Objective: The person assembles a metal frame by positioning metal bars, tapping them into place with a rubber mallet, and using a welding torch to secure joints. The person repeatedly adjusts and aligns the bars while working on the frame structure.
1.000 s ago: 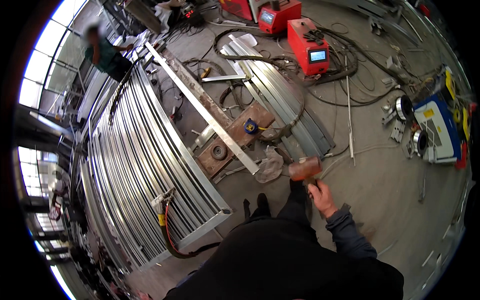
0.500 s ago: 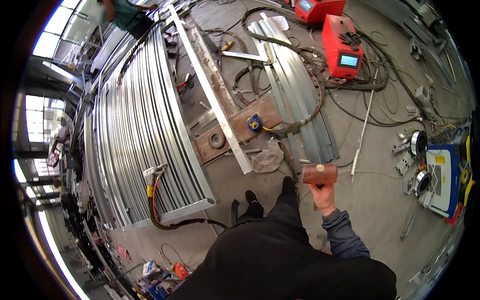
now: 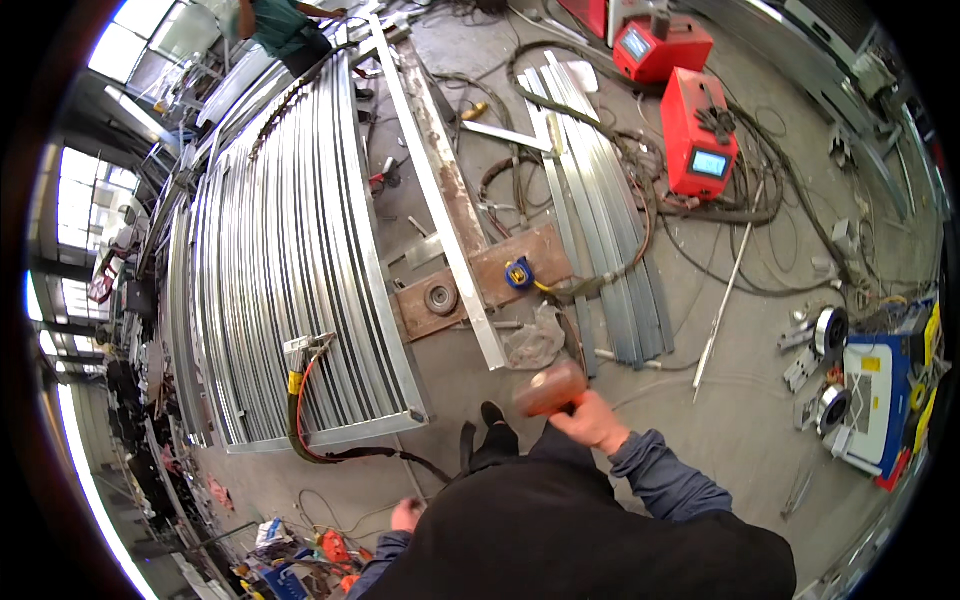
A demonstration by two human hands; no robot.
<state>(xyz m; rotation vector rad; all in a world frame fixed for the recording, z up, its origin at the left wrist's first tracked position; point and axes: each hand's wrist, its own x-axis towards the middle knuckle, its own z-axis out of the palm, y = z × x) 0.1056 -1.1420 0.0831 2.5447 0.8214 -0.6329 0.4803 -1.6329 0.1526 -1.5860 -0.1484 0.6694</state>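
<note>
- The right hand (image 3: 592,423) has its fingers clamped around the handle of a mallet (image 3: 550,389), whose brown head is blurred, in front of the body.
- The left hand (image 3: 406,515) is low beside the torso, small and blurred; I cannot tell whether its fingers are apart or together. The hose (image 3: 365,453) runs near it.
- Left of the feet lies the panel (image 3: 398,345), its slats side by side against a near rail. That much looks laid up; whether the joints are finished is too small to tell, so what remains cannot be judged.
- The mallet is well apart from the panel. A torch (image 3: 308,345) rests unheld on its near end.
- Just ahead, a bar (image 3: 433,190) crosses a brown plate (image 3: 415,308) bearing a ring (image 3: 441,297) and a tape measure (image 3: 519,273).
- A plastic bag (image 3: 535,340) and the bar's near end crowd the footing.
- Farther right, strips (image 3: 610,220) and cables clutter the way to a red machine (image 3: 695,135).
- Far left, a co-worker (image 3: 280,30) stands beside the panel.
</note>
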